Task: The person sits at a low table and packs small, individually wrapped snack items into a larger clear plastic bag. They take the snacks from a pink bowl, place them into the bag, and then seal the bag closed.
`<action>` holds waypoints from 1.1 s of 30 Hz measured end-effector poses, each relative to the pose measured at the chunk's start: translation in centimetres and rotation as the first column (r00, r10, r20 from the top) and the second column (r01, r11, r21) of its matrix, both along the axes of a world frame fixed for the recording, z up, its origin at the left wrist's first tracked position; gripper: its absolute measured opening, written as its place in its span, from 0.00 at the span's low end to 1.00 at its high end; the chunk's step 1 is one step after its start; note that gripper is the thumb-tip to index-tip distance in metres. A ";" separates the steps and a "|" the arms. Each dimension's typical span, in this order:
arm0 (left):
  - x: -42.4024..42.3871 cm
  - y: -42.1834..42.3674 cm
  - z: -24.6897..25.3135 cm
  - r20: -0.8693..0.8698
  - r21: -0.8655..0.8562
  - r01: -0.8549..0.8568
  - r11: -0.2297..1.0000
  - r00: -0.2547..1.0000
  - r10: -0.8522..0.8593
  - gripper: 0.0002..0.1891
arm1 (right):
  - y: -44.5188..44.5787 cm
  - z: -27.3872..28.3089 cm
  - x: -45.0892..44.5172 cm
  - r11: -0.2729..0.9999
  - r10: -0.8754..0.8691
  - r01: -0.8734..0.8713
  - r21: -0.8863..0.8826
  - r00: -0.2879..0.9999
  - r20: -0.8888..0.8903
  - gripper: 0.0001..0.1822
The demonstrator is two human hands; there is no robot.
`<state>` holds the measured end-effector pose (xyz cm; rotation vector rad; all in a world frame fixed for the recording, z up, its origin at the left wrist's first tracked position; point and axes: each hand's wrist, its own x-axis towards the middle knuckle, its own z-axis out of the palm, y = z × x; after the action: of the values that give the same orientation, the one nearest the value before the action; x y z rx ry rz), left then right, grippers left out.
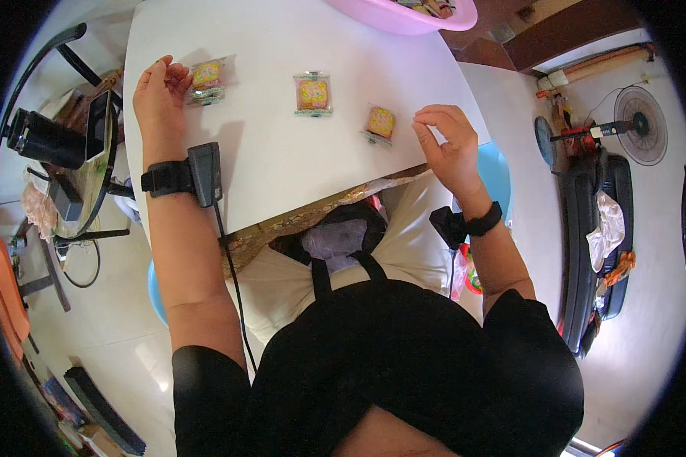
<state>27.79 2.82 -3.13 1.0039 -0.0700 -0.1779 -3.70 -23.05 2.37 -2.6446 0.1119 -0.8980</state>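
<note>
On the white table lie three small biscuits in clear printed wrappers. My left hand is at the table's left side, its curled fingertips right at the edge of the left wrapped biscuit; whether they grip the wrapper cannot be told. The middle wrapped biscuit lies flat, away from both hands. Nearest to my right hand is the right wrapped biscuit, slightly turned, with a gap between them. The right thumb and forefinger bend towards each other, nothing visible between them.
A pink plastic basin with small wrapped items stands at the far edge. To the left, a round glass side table bears a phone and black flask. A black bag is below the near edge. Cables run from both wrist devices.
</note>
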 end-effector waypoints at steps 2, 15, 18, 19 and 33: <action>0.0 -0.1 0.0 0.007 0.014 0.008 1.000 1.000 -0.008 0.10 | -0.3 -0.6 -0.3 0.997 -0.044 0.046 0.069 0.999 -0.029 0.08; 0.5 0.1 -0.2 0.021 0.035 0.011 0.999 1.000 -0.012 0.09 | 3.3 0.0 2.5 0.959 -0.276 0.281 -0.034 0.903 -0.329 0.19; 0.3 0.1 -0.1 0.022 0.032 0.027 0.999 0.999 -0.027 0.10 | 3.6 0.3 3.1 0.938 -0.335 0.338 -0.074 0.838 -0.431 0.18; 0.2 0.0 0.0 0.017 0.029 0.024 0.999 1.000 -0.025 0.10 | 3.6 0.3 3.3 0.933 -0.346 0.351 -0.080 0.814 -0.466 0.16; 0.2 -0.1 0.0 -0.003 0.009 0.028 1.000 1.000 -0.028 0.09 | 1.4 -0.1 3.5 0.999 0.046 -0.040 0.024 0.925 -0.378 0.25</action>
<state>27.98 2.73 -3.15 1.0120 -0.0805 -0.2056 -0.19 -21.68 2.28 -2.7605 0.1526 -0.3589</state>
